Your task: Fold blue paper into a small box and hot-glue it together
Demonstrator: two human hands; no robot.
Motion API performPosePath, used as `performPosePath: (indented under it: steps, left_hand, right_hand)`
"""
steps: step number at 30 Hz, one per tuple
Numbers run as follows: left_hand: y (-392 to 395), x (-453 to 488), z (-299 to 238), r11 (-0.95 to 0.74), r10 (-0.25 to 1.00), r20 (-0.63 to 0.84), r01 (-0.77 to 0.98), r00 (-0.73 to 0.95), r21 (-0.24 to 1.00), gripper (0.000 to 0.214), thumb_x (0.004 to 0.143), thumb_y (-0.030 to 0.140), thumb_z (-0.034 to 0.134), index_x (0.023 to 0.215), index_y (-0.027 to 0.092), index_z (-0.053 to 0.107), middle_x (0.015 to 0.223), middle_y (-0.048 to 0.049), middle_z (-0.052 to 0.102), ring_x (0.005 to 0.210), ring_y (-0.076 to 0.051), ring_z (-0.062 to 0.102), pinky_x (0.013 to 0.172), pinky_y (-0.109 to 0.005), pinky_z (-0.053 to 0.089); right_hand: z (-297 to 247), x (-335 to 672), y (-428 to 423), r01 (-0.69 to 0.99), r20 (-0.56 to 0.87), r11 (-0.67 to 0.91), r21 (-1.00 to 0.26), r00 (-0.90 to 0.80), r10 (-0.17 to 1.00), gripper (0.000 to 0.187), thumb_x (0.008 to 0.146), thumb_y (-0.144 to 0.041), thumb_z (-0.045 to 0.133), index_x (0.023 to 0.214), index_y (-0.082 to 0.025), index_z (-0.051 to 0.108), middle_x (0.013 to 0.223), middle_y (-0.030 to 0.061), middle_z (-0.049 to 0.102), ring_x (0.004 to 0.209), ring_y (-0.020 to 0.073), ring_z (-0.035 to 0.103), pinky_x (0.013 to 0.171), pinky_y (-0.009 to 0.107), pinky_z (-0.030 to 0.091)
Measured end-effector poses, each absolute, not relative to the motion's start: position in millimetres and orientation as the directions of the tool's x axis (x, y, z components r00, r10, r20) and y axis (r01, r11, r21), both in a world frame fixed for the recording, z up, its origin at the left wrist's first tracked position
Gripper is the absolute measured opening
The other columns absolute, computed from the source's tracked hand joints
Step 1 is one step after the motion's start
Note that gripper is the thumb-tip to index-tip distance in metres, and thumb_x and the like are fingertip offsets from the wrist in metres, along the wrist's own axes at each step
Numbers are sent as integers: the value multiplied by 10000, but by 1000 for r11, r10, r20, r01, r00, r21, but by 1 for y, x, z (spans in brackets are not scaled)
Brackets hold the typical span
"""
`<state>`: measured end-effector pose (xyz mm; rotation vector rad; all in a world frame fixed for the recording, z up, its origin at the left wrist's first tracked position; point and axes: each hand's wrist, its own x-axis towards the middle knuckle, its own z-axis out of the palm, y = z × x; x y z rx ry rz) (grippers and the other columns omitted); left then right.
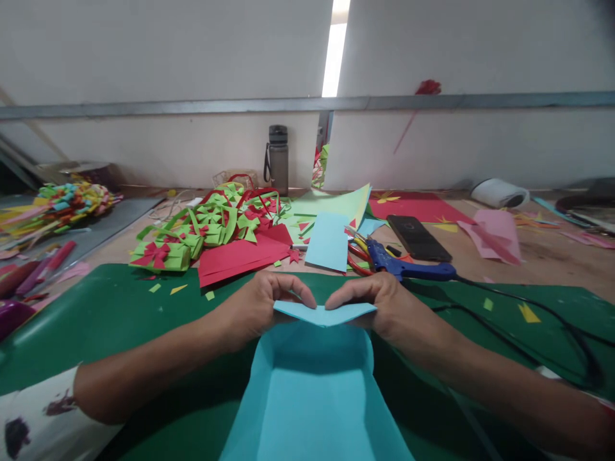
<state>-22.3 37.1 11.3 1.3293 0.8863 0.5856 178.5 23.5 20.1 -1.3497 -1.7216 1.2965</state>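
A green cutting mat covers the near part of the wooden worktable and gives a flat, firm base for folding, which is why the work sits on it and not among the clutter behind. On the mat, directly in front of the person, lies a large light-blue paper sheet; its side edges stand raised like low walls and its far edge is turned up and over into a flap with a downward point at its middle. The left hand and the right hand meet at that far flap, each closed in a pinch on the fold, fingers curled on top with the index fingertips almost touching at the centre, apparently so both halves of the crease are pressed evenly. Behind the mat, near but apart from the hands, lie red paper sheets, a pile of green-and-red paper baskets, a smaller blue paper piece, a blue glue gun with its cable trailing over the mat, a black phone, red-handled scissors and a grey bottle upright against the wall. Small paper scraps dot the mat.
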Motion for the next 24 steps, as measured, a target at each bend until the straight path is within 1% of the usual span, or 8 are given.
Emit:
performPosePath:
  steps: [6, 11, 14, 17, 20, 22, 23, 24]
  left_hand:
    - [37, -23, 16, 225, 758, -228, 83, 611, 971, 158, 652, 180, 728, 762, 124, 628, 696, -25, 664, 558, -87, 566, 519, -169, 428]
    - [35, -23, 20, 193, 745, -195, 73, 638, 978, 142, 647, 148, 719, 737, 115, 615, 715, -37, 669, 600, -95, 590, 562, -175, 456]
    - [34, -25, 20, 122, 740, -157, 99, 654, 988, 128, 669, 152, 709, 743, 119, 611, 700, -20, 653, 589, -81, 571, 546, -160, 445]
    - [36, -27, 17, 62, 735, -136, 134, 664, 989, 105, 704, 175, 687, 745, 121, 607, 685, -10, 635, 579, -75, 555, 539, -156, 438]
    - [37, -29, 13, 21, 730, -122, 157, 673, 987, 90, 724, 181, 667, 753, 123, 604, 701, -15, 636, 592, -82, 559, 544, -164, 438]
    - [38, -29, 12, 1, 724, -115, 166, 680, 986, 88, 727, 177, 663, 762, 125, 602, 718, -21, 641, 603, -89, 565, 551, -170, 439]
    - [38, -29, 12, -7, 724, -111, 168, 681, 986, 88, 728, 177, 661, 766, 126, 600, 723, -23, 644, 608, -92, 569, 555, -173, 442]
    - [37, -28, 12, -11, 724, -108, 168, 681, 986, 89, 731, 178, 659, 770, 126, 599, 731, -27, 647, 616, -96, 574, 565, -178, 447]
  right_hand:
    - [27, 179, 19, 338, -120, 25, -941, -402, 907, 112, 574, -95, 624, 667, -135, 673, 589, -8, 627, 533, 98, 521, 491, 188, 377]
    - [31, 181, 18, 297, -176, -13, -955, -529, 830, 119, 635, -117, 624, 751, -138, 635, 743, 27, 653, 669, 133, 583, 583, 208, 445]
    - [36, 186, 18, 345, -234, -12, -939, -610, 757, 194, 643, -81, 582, 821, -150, 618, 796, 12, 643, 696, 126, 572, 603, 207, 444]
    - [47, 191, 20, 468, -275, 97, -879, -661, 698, 326, 613, -53, 588, 915, -170, 628, 836, -8, 625, 744, 135, 558, 625, 207, 433]
    - [56, 194, 21, 523, -270, 238, -818, -716, 644, 414, 592, -128, 705, 994, -198, 639, 951, -4, 608, 872, 167, 541, 729, 224, 419]
    - [56, 193, 21, 504, -230, 299, -810, -743, 629, 321, 654, -226, 704, 971, -197, 665, 943, 2, 604, 857, 163, 533, 726, 225, 405]
    - [54, 192, 21, 493, -200, 310, -813, -736, 646, 216, 720, -261, 648, 918, -181, 683, 887, 8, 609, 797, 151, 532, 683, 224, 401]
    - [51, 189, 20, 488, -174, 297, -821, -708, 684, 179, 787, -273, 565, 844, -161, 693, 816, 14, 608, 722, 135, 521, 630, 223, 391]
